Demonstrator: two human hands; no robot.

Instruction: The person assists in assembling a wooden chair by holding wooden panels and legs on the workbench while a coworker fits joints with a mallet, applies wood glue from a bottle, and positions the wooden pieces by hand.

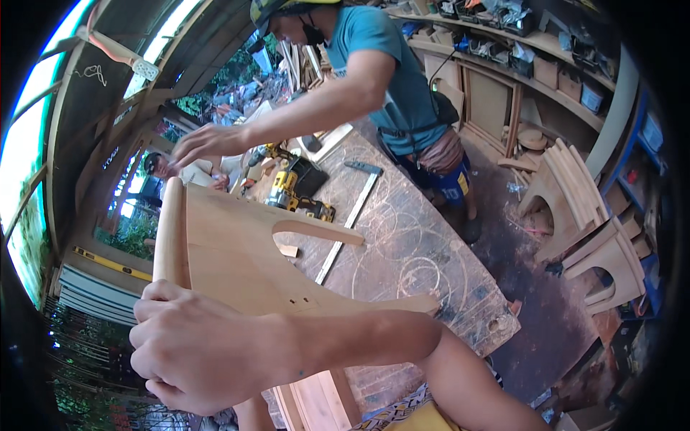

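Note:
My right arm crosses from the lower right, and my right hand (205,348) is closed, back toward me, at the near end of a pale wooden piece's rounded edge strip. The wooden piece (230,248) stands tilted at the workbench, with a deep arched cutout and two leg-like ends pointing right. Two small dark holes show near its lower edge. Only a bit of my left forearm (253,415) appears below my right wrist; the left hand is hidden. Across the bench, a co-worker's hand (208,146) is spread above the piece's far end.
The scratched workbench (402,244) bears a yellow-black cordless drill (284,188) and a metal square (352,215). Similar arched wooden pieces (564,194) stand on the floor at right. Loaded shelves (532,79) line the back. Another person (198,172) is at far left; jointed boards (316,402) lie below.

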